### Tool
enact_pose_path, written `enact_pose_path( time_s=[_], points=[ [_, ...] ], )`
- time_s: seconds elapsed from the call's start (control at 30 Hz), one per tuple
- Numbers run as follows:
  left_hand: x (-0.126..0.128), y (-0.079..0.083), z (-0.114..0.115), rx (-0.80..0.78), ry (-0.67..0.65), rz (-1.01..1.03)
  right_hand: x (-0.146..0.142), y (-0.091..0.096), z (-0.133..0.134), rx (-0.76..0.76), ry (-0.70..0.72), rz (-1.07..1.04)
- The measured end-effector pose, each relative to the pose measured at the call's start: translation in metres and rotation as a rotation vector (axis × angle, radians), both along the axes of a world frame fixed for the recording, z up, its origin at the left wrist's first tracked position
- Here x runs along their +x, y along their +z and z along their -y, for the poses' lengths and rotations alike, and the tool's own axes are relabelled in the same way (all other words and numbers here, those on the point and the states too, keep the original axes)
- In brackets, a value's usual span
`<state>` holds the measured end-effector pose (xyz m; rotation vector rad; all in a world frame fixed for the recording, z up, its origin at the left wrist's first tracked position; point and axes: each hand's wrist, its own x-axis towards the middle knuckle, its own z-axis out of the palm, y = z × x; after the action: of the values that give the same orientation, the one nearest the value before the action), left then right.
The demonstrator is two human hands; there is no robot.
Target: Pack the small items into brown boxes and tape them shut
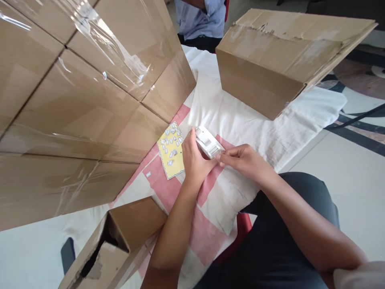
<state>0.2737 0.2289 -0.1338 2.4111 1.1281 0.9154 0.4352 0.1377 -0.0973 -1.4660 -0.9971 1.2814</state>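
A white plastic device with a rounded raised part and a small slot (208,141) is held above the cloth. My left hand (194,158) is wrapped round its left side. At the device's near right end, the fingers of my right hand (242,159) are pinched together; whether they hold a small part or only the device's edge is hidden. Beside my left hand lies a yellow sheet (177,166) with several small white pieces (171,141) scattered on it. One more small white piece (148,174) rests on the cloth left of the sheet.
Taped cardboard boxes (99,104) are stacked high at the left. An open-topped carton (141,220) stands near my left forearm, with a dark phone-like object (67,255) beyond it. Another carton (255,80) sits on the white cloth (207,88). Across the table a person (200,20) sits.
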Motion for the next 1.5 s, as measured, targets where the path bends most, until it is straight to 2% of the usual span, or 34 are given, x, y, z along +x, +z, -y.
enact_pose_path(
  time_s=[0.27, 0.4, 0.5, 0.67, 0.83, 1.17, 1.5],
  points=[
    [0.0006, 0.0003, 0.0015, -0.027, 0.016, 0.000, -0.0002, -0.0008, 0.0033, -0.036, 0.044, 0.041],
    [0.0011, 0.0014, 0.0016, -0.021, 0.020, -0.009, -0.0024, 0.0001, 0.0048, -0.100, 0.028, 0.185],
    [0.0017, 0.0024, 0.0017, -0.002, 0.024, -0.018, -0.0035, 0.0026, 0.0059, -0.090, 0.037, 0.295],
    [0.0019, 0.0034, 0.0013, 0.022, 0.038, -0.057, -0.0029, 0.0035, 0.0032, -0.112, 0.080, 0.348],
    [0.0013, 0.0029, 0.0013, 0.019, 0.033, -0.050, -0.0028, -0.0004, -0.0008, -0.060, 0.108, 0.417],
    [-0.0001, 0.0066, 0.0071, -0.067, 0.066, -0.063, 0.0013, 0.0040, 0.0015, -0.130, 0.127, 0.299],
    [0.0001, 0.0088, 0.0084, -0.082, 0.101, -0.098, 0.0027, 0.0016, 0.0055, -0.005, 0.102, 0.153]
  ],
)
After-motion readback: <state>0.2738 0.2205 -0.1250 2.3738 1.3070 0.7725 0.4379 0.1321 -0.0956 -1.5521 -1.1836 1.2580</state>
